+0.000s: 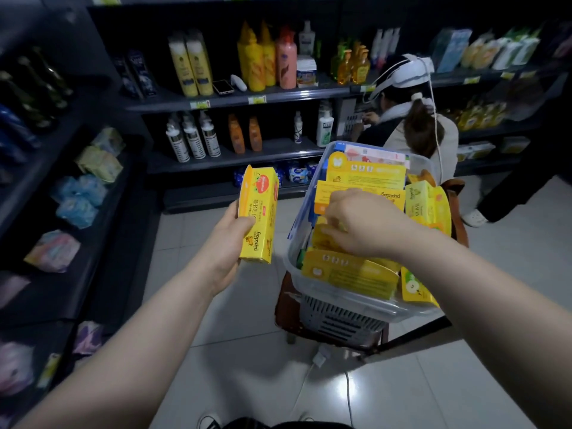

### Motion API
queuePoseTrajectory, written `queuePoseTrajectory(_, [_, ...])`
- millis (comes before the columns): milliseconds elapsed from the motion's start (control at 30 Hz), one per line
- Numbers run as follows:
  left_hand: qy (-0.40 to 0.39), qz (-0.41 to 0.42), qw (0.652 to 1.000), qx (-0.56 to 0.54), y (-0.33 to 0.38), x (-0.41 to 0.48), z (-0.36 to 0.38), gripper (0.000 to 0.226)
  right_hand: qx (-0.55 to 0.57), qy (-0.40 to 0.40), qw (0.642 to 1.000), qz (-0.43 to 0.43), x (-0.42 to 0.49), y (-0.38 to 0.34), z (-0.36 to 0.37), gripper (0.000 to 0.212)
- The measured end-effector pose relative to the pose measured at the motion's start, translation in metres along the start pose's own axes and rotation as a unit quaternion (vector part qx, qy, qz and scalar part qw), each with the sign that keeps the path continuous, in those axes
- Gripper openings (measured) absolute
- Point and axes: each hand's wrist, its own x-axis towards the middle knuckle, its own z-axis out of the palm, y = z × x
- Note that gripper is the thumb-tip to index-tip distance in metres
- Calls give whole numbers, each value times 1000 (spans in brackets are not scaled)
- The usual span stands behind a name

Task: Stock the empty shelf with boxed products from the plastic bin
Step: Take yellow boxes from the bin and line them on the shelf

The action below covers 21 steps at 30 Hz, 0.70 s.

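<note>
My left hand [227, 239] grips a yellow toothpaste box [258, 213] upright, held over the floor to the left of the bin. The clear plastic bin [346, 297] sits on a stool in front of me and is filled with several yellow boxes [349, 275]. My right hand [359, 222] reaches down into the bin, its fingers curled on a yellow box [325, 235] in the middle of the pile; the fingertips are partly hidden.
Dark shelves [93, 230] on the left hold soft packs. The back shelving [247, 99] carries bottles. A person [414, 131] with a head camera crouches behind the bin. A grey basket [340, 320] sits under the bin, and a white cable [322, 360] lies on the tiled floor.
</note>
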Motion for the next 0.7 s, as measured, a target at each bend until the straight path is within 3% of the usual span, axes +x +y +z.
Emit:
queuePoseTrajectory(167, [19, 37, 999, 7, 12, -11, -21, 34, 109, 106, 988, 12, 9, -8, -53, 23])
queuePoseTrajectory(267, [52, 58, 997, 14, 18, -25, -44, 32, 251, 178, 951, 24, 31, -29, -70, 3])
queuePoseTrajectory(300, [69, 65, 995, 8, 21, -32, -55, 30, 309, 177, 934, 31, 40, -40, -73, 9])
queuePoseTrajectory(400, [127, 76, 989, 2, 27, -56, -94, 25, 436, 145, 888, 33, 71, -80, -71, 34])
queuePoseTrajectory(467, [166, 84, 982, 11, 30, -77, -126, 26, 483, 129, 866, 27, 93, -115, -66, 24])
queuePoseTrajectory(600, [251, 104, 962, 2, 39, -129, -195, 25, 597, 46, 801, -14, 126, -205, -66, 29])
queuePoseTrajectory(700, [306, 110, 946, -11, 45, -172, -245, 23, 599, -11, 793, -111, 140, -279, -70, 27])
